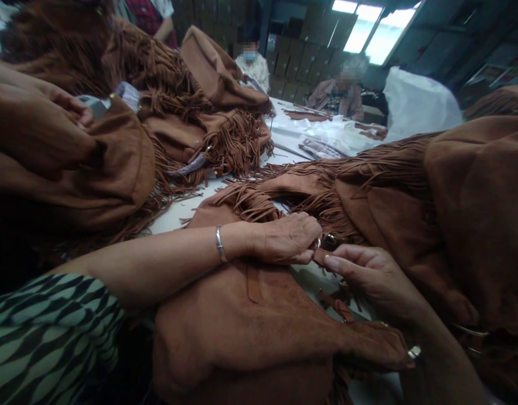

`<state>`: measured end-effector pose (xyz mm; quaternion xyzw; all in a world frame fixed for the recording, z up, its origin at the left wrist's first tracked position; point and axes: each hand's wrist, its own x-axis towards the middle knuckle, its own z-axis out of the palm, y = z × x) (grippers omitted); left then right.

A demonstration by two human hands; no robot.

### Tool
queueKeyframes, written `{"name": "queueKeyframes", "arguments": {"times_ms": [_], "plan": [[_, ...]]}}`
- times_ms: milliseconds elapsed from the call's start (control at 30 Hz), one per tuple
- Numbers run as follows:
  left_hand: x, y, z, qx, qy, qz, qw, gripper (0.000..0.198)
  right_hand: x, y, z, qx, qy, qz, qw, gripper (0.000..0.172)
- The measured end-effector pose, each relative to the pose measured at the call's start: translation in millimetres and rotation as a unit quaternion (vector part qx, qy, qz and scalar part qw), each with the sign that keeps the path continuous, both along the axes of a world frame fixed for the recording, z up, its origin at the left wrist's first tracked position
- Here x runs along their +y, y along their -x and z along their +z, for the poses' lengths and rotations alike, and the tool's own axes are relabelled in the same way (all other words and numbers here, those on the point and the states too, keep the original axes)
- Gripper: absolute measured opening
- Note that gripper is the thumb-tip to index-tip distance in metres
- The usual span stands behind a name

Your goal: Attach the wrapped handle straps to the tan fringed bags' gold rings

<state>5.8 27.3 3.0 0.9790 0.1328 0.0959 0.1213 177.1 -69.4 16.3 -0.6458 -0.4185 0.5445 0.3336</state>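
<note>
A brown suede-like bag (242, 326) lies in front of me, below my arms. Over its upper part my left hand (290, 236) is closed, with a metal bracelet on its wrist, at one end of a short brown strap (321, 257). A shiny metal ring (318, 242) shows at its fingertips. My right hand (364, 270) pinches the same strap between thumb and fingers from the other side. Beneath the hands, a thin strap with a buckle (343, 309) hangs along the bag. The left fingers partly hide what they grip.
Fringed brown bags (381, 185) are piled on the right, and more bags (225, 129) on the left. A co-worker's hand (43, 118) rests near a bag at far left. Across the white table (284, 121) other people sit, beside a white plastic bag (419, 107).
</note>
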Motion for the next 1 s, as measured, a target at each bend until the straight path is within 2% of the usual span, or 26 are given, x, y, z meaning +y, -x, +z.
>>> {"name": "queueKeyframes", "arguments": {"times_ms": [133, 300, 500, 700, 867, 1000], "plan": [[-1, 0, -2.2, -0.016, 0.000, -0.010, 1.000, 0.017, -1, 2, 2.0, 0.025, 0.025, -0.011, 0.999, 0.038], [-3, 0, -4.8, -0.031, 0.000, -0.001, 1.000, 0.017, -2, 1, -1.5, 0.015, 0.013, -0.008, 1.000, 0.034], [0, -1, -12.4, -0.044, -0.016, -0.014, 0.999, 0.018, 0, 5, -3.4, 0.022, 0.006, -0.034, 0.999, 0.038], [1, -4, -18.8, -0.052, -0.037, 0.006, 0.998, 0.014, 3, 11, -2.3, 0.043, -0.006, -0.048, 0.998, 0.036], [0, -4, -17.7, -0.064, -0.026, -0.008, 0.998, 0.010, 5, 12, -5.2, 0.069, -0.012, -0.066, 0.995, 0.034], [0, -3, -16.7, -0.067, 0.008, -0.027, 0.997, 0.013, 8, 7, -10.2, 0.103, 0.008, -0.054, 0.993, 0.034]]}}
